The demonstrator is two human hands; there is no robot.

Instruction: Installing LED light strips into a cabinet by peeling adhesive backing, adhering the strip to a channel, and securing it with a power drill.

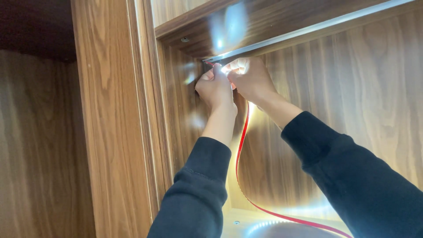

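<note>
Left hand: I see my left hand (214, 88) raised into the upper corner of the wooden cabinet (352, 88), fingers curled and pinched on the top end of the light strip (240, 150).
Right hand: my right hand (251, 79) sits just beside the left, touching it, fingertips pressed together on the same end of the strip, right under the metal channel (308, 31).
Strip: red-backed and glowing; from my hands it hangs down between my forearms, curves along the back panel, and runs out across the cabinet floor (246, 218) to the lower right.
Channel: a slim silver rail fixed along the underside of the shelf (273, 17) above, slanting up to the right; its near end meets my fingers.
Glare: the lit strip washes out my fingertips, so I cannot tell for sure whether the strip's end is already seated in the channel or only held against it.
Sleeves: both arms wear dark sleeves (198, 194).
Left side: a vertical wooden post (110, 119) borders the compartment.
</note>
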